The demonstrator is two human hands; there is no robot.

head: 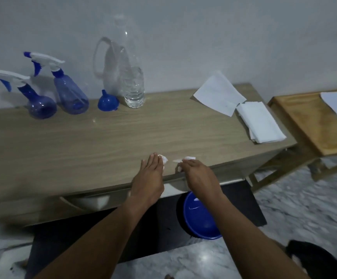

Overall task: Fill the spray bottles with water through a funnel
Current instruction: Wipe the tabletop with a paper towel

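Two blue spray bottles with white trigger heads stand at the back left of the wooden table (83, 141): one (40, 105) leans, the other (70, 97) stands upright beside it. A blue funnel (108, 102) rests mouth down to their right. Next to it stand a clear water bottle (134, 87) and a taller clear jug (113, 65) with a handle. At the table's front edge, my left hand (149, 178) pinches a small white paper scrap (163, 159), and my right hand (197, 176) pinches another white scrap (186, 159).
White paper sheets (218, 93) and a folded white cloth (260, 121) lie at the table's right end. A lower wooden stool (308, 121) with paper on it stands further right. A blue basin (199, 218) sits on the floor under the table edge.
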